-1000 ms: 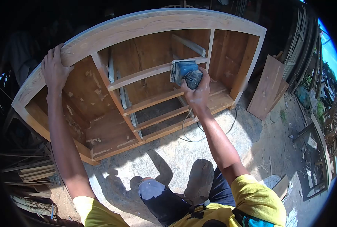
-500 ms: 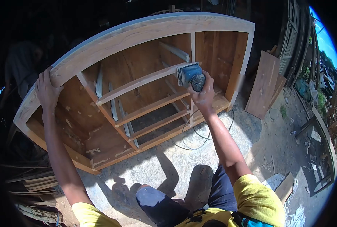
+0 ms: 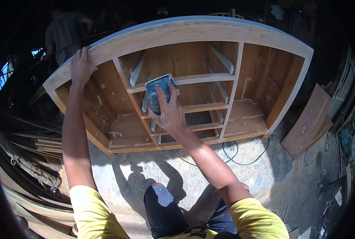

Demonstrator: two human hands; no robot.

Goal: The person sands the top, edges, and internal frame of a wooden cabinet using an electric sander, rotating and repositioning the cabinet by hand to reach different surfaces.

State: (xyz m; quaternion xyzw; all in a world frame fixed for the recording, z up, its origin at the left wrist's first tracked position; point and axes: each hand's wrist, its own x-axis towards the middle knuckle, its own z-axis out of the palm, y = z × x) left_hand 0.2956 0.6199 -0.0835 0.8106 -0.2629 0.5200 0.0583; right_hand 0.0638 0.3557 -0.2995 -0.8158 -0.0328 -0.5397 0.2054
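A wooden cabinet frame [image 3: 177,34] with a curved top edge and open compartments stands before me. My left hand [image 3: 82,67] grips the cabinet's upper left edge, fingers over the top. In my right hand [image 3: 170,107] is a blue electric sander [image 3: 157,89], its flat pad against the top crossrail [image 3: 201,79] near that rail's left end. The sander hides part of the rail behind it. Whitish drawer runners [image 3: 222,59] are fixed inside the middle section, above and below the rails.
A power cord [image 3: 247,162] loops on the concrete floor [image 3: 209,167]. Brown boards [image 3: 308,119] lean right of the cabinet. Stacked wood strips [image 3: 48,145] lie at left. Another person [image 3: 66,36] stands in the shade behind the cabinet's left end.
My right hand has carried the sander leftward along the top crossrail, from its right end to near its left end. My left hand keeps its hold. The view has turned left.
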